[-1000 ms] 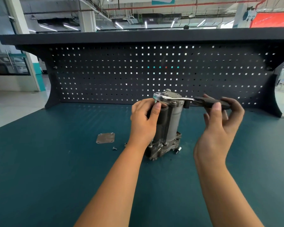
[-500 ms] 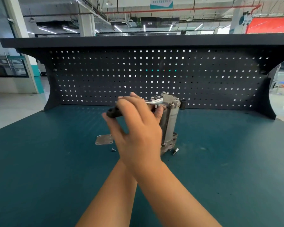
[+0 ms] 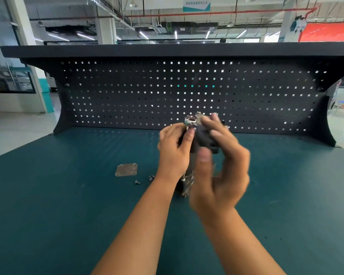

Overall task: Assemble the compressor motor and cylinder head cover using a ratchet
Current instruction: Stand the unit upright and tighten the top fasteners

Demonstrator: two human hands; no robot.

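Right hand (image 3: pixel 220 165) swung back rightward, gripping ratchet (image 3: pixel 205 139); left hand (image 3: pixel 174 149) grips compressor motor (image 3: pixel 186 182).

- teal-topped workbench (image 3: pixel 68 195), matte surface, with a dark pegboard (image 3: pixel 127 92) back panel rising from the far edge
- compressor (image 3: pixel 185 184) stands upright on the mat around the middle, only its base is really visible
- square metal cover plate (image 3: pixel 126 169) lies flat to its left, well apart
- one small screw (image 3: pixel 137 182) just in front of the plate, a couple more screws (image 3: pixel 151 178) nearer the compressor
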